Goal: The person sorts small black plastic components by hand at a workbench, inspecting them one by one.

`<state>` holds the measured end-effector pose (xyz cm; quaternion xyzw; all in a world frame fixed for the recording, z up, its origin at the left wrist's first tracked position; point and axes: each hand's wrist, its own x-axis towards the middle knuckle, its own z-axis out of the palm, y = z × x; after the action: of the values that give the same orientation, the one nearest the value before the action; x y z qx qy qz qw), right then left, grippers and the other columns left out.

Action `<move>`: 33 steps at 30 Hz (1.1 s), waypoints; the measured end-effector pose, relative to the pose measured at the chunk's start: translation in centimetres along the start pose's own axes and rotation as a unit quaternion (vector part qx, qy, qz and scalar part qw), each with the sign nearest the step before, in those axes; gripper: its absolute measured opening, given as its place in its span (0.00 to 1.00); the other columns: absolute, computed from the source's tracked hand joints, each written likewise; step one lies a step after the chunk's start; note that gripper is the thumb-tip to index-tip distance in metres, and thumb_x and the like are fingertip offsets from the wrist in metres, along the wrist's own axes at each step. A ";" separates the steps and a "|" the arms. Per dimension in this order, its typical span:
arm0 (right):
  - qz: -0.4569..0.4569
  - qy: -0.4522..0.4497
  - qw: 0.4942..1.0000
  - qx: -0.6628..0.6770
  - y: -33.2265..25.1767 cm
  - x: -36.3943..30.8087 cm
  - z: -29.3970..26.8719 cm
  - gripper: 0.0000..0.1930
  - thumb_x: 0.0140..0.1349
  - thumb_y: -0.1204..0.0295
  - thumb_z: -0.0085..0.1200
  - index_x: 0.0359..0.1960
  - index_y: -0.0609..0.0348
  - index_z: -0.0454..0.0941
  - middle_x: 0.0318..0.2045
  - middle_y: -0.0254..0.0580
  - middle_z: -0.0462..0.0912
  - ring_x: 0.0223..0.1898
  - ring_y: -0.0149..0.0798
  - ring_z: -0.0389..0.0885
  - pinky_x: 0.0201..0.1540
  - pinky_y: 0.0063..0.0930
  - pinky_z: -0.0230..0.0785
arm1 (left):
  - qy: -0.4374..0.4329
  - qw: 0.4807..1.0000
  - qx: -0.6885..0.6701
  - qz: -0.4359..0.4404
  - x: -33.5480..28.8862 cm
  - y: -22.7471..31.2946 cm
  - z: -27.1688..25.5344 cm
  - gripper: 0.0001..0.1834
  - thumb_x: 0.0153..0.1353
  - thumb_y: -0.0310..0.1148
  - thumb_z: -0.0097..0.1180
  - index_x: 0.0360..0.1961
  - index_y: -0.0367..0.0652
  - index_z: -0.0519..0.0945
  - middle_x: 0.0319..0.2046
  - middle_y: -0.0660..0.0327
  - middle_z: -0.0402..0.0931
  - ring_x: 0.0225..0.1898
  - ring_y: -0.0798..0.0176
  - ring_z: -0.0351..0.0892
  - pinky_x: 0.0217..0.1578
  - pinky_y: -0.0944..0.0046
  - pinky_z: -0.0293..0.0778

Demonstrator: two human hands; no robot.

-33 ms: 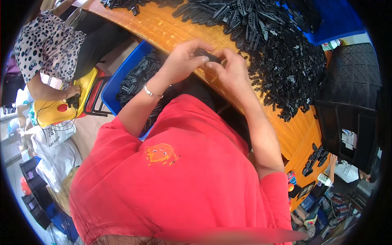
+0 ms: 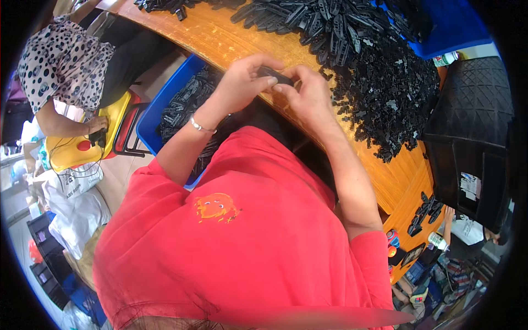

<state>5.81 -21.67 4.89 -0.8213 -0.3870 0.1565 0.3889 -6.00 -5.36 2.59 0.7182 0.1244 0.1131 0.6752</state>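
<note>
A long, narrow black plastic piece [image 2: 276,75] is held between my two hands, just above the table's near edge. My left hand [image 2: 245,81] grips one end, its thumb along the side and its fingers curled over the top. At the other end, my right hand [image 2: 312,94] pinches the piece between thumb and forefinger. The fingers partly cover it, so its detail cannot be made out. Beyond my hands lies a heap of long black plastic parts [image 2: 330,27]. Right of my right hand spreads a pile of small black clips [image 2: 385,99].
A blue bin [image 2: 147,129] of black parts stands below the table edge [image 2: 203,41]. Black crates [image 2: 467,143] stand at right, a blue tub [image 2: 459,27] behind. At left, a person in a dotted top [image 2: 66,60] rests a hand on a yellow stool [image 2: 66,154].
My fingers have shifted very slightly around the black plastic piece. Both hands stay in the same place over the table edge.
</note>
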 end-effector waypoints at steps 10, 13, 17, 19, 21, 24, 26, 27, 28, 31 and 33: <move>0.019 -0.059 0.990 0.124 -0.1 -0.7 5.4 0.19 0.55 0.62 0.78 0.37 0.60 0.83 0.31 0.49 0.87 0.34 0.54 0.87 0.40 0.44 0.77 | -0.023 0.998 -0.011 -0.050 -4.0 0.2 -4.4 0.16 0.70 0.16 0.60 0.57 0.34 0.82 0.45 0.63 0.86 0.43 0.73 0.85 0.49 0.70 0.82; 0.020 -0.126 0.975 0.181 0.4 -0.8 4.4 0.17 0.57 0.62 0.77 0.39 0.60 0.84 0.34 0.49 0.88 0.37 0.53 0.88 0.43 0.43 0.79 | -0.059 0.993 0.051 -0.090 -4.3 2.0 -5.9 0.12 0.69 0.19 0.63 0.53 0.35 0.84 0.42 0.65 0.86 0.42 0.73 0.84 0.46 0.70 0.80; -0.076 0.044 0.994 -0.059 3.2 -0.5 -1.0 0.12 0.62 0.65 0.71 0.42 0.57 0.87 0.41 0.47 0.88 0.42 0.52 0.89 0.46 0.43 0.81 | -0.052 0.923 0.380 0.018 -3.6 2.4 -10.0 0.08 0.62 0.27 0.70 0.42 0.39 0.87 0.39 0.56 0.87 0.43 0.58 0.85 0.47 0.60 0.79; -0.040 0.091 0.977 -0.190 4.3 -0.2 -2.5 0.09 0.65 0.65 0.69 0.42 0.54 0.87 0.42 0.45 0.85 0.40 0.54 0.89 0.44 0.47 0.81 | -0.025 0.913 0.404 0.059 -2.2 1.9 -9.9 0.07 0.63 0.28 0.70 0.41 0.39 0.87 0.40 0.56 0.86 0.45 0.56 0.85 0.49 0.60 0.79; -0.023 0.084 0.966 -0.245 4.5 0.2 -3.0 0.10 0.65 0.66 0.69 0.43 0.57 0.87 0.45 0.48 0.83 0.41 0.58 0.89 0.45 0.49 0.82 | 0.082 0.891 0.430 0.116 0.4 1.0 -8.4 0.09 0.63 0.31 0.69 0.42 0.40 0.87 0.40 0.53 0.85 0.47 0.51 0.85 0.51 0.55 0.79; -0.006 0.050 0.956 -0.289 4.4 1.3 -2.5 0.10 0.65 0.68 0.68 0.43 0.59 0.86 0.45 0.50 0.82 0.41 0.59 0.89 0.45 0.50 0.82 | 0.145 0.844 0.485 0.179 5.8 -0.9 -6.0 0.14 0.64 0.36 0.68 0.48 0.42 0.87 0.44 0.51 0.84 0.51 0.43 0.83 0.53 0.48 0.79; 0.012 0.032 0.948 -0.317 4.5 1.5 -2.3 0.10 0.64 0.69 0.68 0.43 0.60 0.86 0.45 0.51 0.82 0.41 0.59 0.89 0.45 0.51 0.82 | 0.185 0.823 0.495 0.209 9.0 -1.5 -4.6 0.14 0.64 0.36 0.68 0.49 0.43 0.88 0.46 0.50 0.83 0.52 0.44 0.83 0.54 0.48 0.80; -0.004 0.036 0.946 -0.323 4.7 1.5 -2.1 0.09 0.63 0.70 0.67 0.42 0.60 0.86 0.44 0.50 0.82 0.40 0.59 0.89 0.44 0.50 0.82 | 0.186 0.822 0.495 0.211 10.2 -1.9 -4.4 0.14 0.64 0.36 0.68 0.49 0.43 0.88 0.46 0.50 0.83 0.52 0.44 0.83 0.54 0.48 0.80; -0.019 0.040 0.943 -0.329 4.7 1.6 -1.9 0.09 0.63 0.71 0.67 0.41 0.61 0.86 0.44 0.50 0.81 0.40 0.59 0.89 0.44 0.50 0.82 | 0.192 0.815 0.514 0.185 11.2 -2.4 -4.3 0.14 0.64 0.35 0.68 0.49 0.43 0.88 0.46 0.50 0.83 0.52 0.44 0.83 0.54 0.48 0.80; -0.052 0.065 0.959 -0.272 4.7 1.2 -2.1 0.07 0.62 0.72 0.66 0.39 0.61 0.85 0.44 0.49 0.81 0.39 0.58 0.88 0.43 0.49 0.82 | 0.202 0.819 0.521 0.131 12.7 -2.9 -3.8 0.15 0.64 0.36 0.68 0.50 0.43 0.88 0.47 0.50 0.83 0.52 0.44 0.84 0.53 0.48 0.80; -0.063 0.069 0.961 -0.262 4.9 1.1 -2.2 0.07 0.62 0.72 0.66 0.39 0.60 0.85 0.43 0.49 0.81 0.39 0.58 0.88 0.43 0.49 0.82 | 0.207 0.829 0.510 0.103 12.9 -3.1 -3.7 0.15 0.64 0.36 0.69 0.50 0.42 0.88 0.47 0.49 0.83 0.51 0.44 0.84 0.53 0.48 0.81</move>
<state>10.23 -23.95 2.65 -0.8769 -0.4381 -0.0323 0.1950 4.86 2.60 -0.34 0.9287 0.2262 0.2488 0.1561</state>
